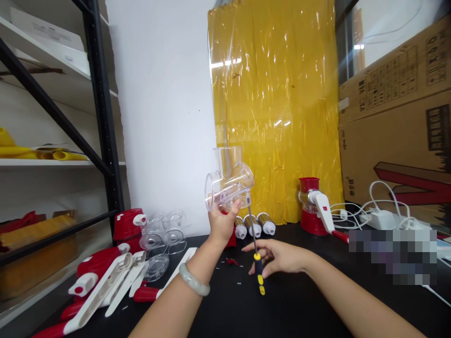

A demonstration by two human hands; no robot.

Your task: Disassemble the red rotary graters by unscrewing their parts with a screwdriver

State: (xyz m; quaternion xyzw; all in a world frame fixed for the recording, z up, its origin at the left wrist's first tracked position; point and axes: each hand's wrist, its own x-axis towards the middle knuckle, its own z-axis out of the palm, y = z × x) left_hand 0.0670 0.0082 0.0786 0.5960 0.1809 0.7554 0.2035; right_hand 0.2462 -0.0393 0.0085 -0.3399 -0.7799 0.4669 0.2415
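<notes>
My left hand point(224, 224) is wrapped round the underside of a clear plastic rotary grater housing point(229, 180), lifted above the table with its round opening facing left and its chute pointing up. My right hand point(278, 257) has its thumb and fingers at the handle of a screwdriver point(260, 272) with a black and yellow grip. The shaft stands nearly upright, its tip at the lower right end of the housing. Whether a screw sits at the tip is too small to tell. Below lie a small red part point(231, 261) and several tiny metal pieces point(239, 283).
Three metal grater drums point(252, 226) stand behind my hands. On the left are red bases point(128, 224), clear housings point(175, 220) and white cranks point(102, 286) with red handles. An assembled grater point(313, 206), white cables point(384, 211) and a cardboard box point(394, 117) are right.
</notes>
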